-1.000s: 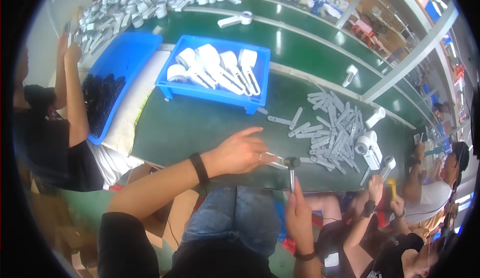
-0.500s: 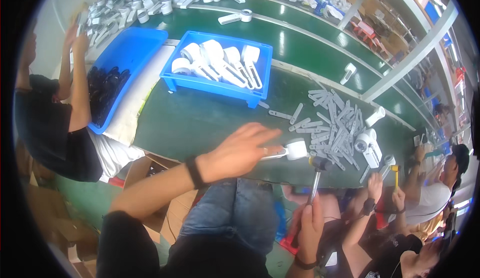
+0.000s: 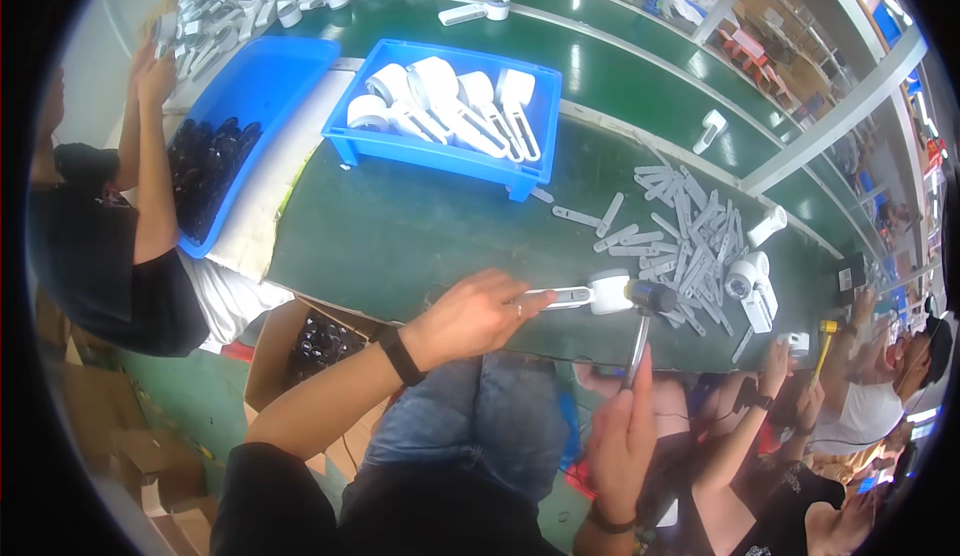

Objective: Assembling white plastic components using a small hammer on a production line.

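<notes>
My left hand (image 3: 468,318) is closed round the handle end of a white plastic housing (image 3: 608,292), which has a drum-shaped head and a slotted handle. The housing lies along the near edge of the green table. My right hand (image 3: 622,448) grips a mallet (image 3: 652,298) with a metal shaft and a yellow-and-black head. The mallet's head is right at the drum end of the housing; I cannot tell whether they touch. Just beyond it spreads a pile of flat grey strips (image 3: 690,246).
A blue bin (image 3: 440,163) of white housings stands ahead, beside a blue tray (image 3: 285,66) of dark parts. More housings (image 3: 760,291) lie at right, others heaped far left. A co-worker's arm (image 3: 152,166) is at left; another person's hand (image 3: 775,368) is at right.
My left fingers, stretched over the handle before, have closed on it. The mallet's head has come up level with the drum end. The whole view has shifted slightly.
</notes>
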The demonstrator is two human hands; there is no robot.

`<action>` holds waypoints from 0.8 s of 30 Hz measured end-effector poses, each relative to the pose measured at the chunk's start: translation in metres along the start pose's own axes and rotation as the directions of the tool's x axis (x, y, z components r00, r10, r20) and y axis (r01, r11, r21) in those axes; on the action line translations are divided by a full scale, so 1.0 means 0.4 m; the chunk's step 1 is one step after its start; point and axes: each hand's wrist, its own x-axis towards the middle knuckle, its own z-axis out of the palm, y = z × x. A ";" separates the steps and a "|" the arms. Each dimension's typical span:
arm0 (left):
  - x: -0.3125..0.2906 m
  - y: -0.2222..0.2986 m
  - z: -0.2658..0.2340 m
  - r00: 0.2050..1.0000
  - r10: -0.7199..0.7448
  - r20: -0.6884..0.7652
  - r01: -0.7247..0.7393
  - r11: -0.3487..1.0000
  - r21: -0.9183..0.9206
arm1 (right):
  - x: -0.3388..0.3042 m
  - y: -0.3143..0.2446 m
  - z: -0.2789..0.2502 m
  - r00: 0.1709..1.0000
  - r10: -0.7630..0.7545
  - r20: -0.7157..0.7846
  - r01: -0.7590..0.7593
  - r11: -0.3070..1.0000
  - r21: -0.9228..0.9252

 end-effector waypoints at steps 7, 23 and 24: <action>0.005 0.002 -0.004 0.999 0.015 -0.035 -0.015 1.000 0.004 | 0.018 0.007 0.001 1.000 -0.021 -0.011 0.017 0.967 -0.254; -0.016 0.016 0.032 0.893 -0.439 0.095 0.430 0.773 -0.466 | 0.012 -0.050 0.023 0.987 0.006 0.159 0.054 0.927 -0.372; -0.022 0.014 0.035 0.890 -0.447 0.091 0.434 0.771 -0.466 | 0.026 -0.029 0.031 0.987 0.005 0.163 0.057 0.926 -0.373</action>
